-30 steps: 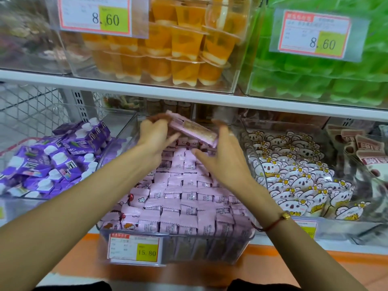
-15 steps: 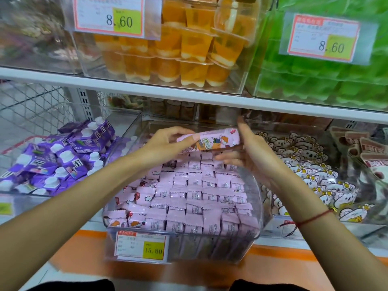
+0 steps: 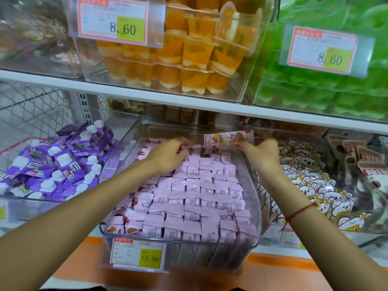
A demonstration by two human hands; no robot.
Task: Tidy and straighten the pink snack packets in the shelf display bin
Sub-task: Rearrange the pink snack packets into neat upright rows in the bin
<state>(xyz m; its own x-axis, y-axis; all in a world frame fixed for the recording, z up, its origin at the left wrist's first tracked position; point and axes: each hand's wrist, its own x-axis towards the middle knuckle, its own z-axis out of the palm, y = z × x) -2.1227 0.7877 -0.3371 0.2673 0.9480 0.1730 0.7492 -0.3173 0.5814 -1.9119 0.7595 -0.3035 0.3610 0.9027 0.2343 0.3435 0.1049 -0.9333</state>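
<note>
Fingers (image 3: 244, 143) of our right hand (image 3: 265, 155) pinch one pink packet (image 3: 228, 138) above the bin's far right corner.
Our left hand (image 3: 168, 155) reaches palm down into the far rows of pink snack packets (image 3: 195, 192), its fingers curled among them; we cannot tell whether they grip one. Both forearms stretch forward over the clear display bin (image 3: 259, 206), a red string bracelet (image 3: 299, 211) on our right wrist.

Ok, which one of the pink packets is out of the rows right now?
The pink packet pinched in the right hand, lifted sideways above the bin's back right corner with its printed face showing. The others stand packed in rows.
</note>
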